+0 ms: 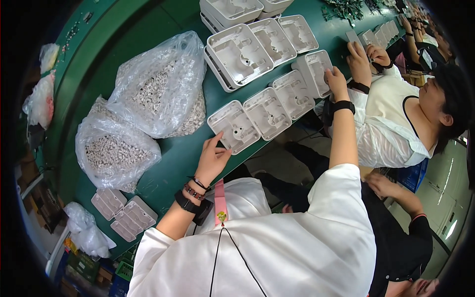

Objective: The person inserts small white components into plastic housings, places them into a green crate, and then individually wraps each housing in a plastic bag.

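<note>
Four pale grey plastic housings stand in a row along the near table edge, open sides up. My left hand (214, 159) rests against the corner of the leftmost housing (234, 127), fingers apart and fingertips on its rim. Beside it sit a second housing (267, 114) and a third housing (293, 94). At the row's right end, my right hand (337, 84) is closed on the edge of a tilted housing (315, 74); part of its fingers is hidden behind the wall.
Stacked housings (240, 54) stand behind the row. Clear bags (156, 89) of small pale parts lie left, near several grey divided pieces (133, 218). A co-worker (386, 119) sits close on the right, holding a small piece. Circuit boards (346, 10) lie at the far end.
</note>
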The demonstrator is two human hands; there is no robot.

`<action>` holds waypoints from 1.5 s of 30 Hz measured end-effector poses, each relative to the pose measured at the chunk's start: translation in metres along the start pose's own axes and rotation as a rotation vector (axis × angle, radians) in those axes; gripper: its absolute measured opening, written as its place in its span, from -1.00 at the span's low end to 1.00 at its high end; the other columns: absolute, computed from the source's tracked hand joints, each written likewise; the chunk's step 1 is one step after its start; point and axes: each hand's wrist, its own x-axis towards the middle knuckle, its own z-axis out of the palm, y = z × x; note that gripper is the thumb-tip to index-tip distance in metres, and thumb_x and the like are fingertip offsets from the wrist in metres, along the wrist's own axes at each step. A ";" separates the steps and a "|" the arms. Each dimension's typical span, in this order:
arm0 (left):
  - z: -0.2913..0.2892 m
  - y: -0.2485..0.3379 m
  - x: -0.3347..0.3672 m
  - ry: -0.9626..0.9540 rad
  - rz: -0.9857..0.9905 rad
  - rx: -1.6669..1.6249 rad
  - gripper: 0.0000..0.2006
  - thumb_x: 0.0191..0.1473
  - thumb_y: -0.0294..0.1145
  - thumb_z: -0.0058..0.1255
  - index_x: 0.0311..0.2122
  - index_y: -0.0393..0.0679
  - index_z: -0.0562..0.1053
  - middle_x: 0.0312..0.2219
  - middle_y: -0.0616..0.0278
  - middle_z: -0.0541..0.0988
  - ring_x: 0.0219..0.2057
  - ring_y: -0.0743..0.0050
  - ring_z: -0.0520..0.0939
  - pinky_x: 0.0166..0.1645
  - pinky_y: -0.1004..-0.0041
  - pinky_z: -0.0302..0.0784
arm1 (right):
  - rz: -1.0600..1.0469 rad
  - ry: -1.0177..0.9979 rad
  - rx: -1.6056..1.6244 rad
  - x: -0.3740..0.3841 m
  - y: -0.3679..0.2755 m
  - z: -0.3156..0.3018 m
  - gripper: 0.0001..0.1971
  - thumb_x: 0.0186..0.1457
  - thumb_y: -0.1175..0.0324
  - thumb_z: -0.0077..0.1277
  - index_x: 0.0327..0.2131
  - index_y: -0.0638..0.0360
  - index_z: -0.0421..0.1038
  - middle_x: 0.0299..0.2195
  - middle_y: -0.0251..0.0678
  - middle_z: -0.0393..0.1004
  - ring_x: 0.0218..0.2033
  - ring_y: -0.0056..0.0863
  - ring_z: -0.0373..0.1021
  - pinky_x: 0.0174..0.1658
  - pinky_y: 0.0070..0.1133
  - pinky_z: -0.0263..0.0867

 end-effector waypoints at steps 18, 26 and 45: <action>-0.040 -0.006 -0.039 -0.003 0.366 -0.160 -0.67 -0.10 -0.55 -0.06 -0.14 -0.18 0.28 -0.22 0.15 0.29 -0.24 0.38 0.42 -0.17 0.50 0.36 | -0.379 0.575 -0.015 -0.142 -0.181 -0.017 -0.85 -0.05 0.51 -0.14 -0.35 0.30 0.35 -0.35 -0.16 0.34 -0.27 -0.27 0.26 -0.15 -0.48 0.16; -0.198 -0.098 -0.193 0.505 0.316 0.194 -0.83 -0.11 -0.56 -0.11 -0.32 -0.17 0.36 -0.41 0.18 0.40 -0.31 0.31 0.43 -0.26 0.47 0.34 | -0.821 -0.397 0.378 -0.393 -0.361 0.127 -0.82 -0.04 0.49 -0.13 -0.29 0.28 0.30 -0.41 -0.18 0.29 -0.31 -0.29 0.24 -0.20 -0.51 0.16; -0.309 -0.315 -0.364 1.027 -0.590 0.257 -0.57 0.00 -0.03 -0.21 -0.15 -0.17 0.31 -0.27 -0.02 0.35 -0.23 0.01 0.39 -0.18 0.29 0.31 | -0.552 -0.987 -0.082 -0.520 -0.403 0.234 -0.56 -0.04 0.07 -0.10 -0.30 0.28 0.08 -0.32 0.06 0.29 -0.37 0.03 0.32 -0.39 -0.29 0.30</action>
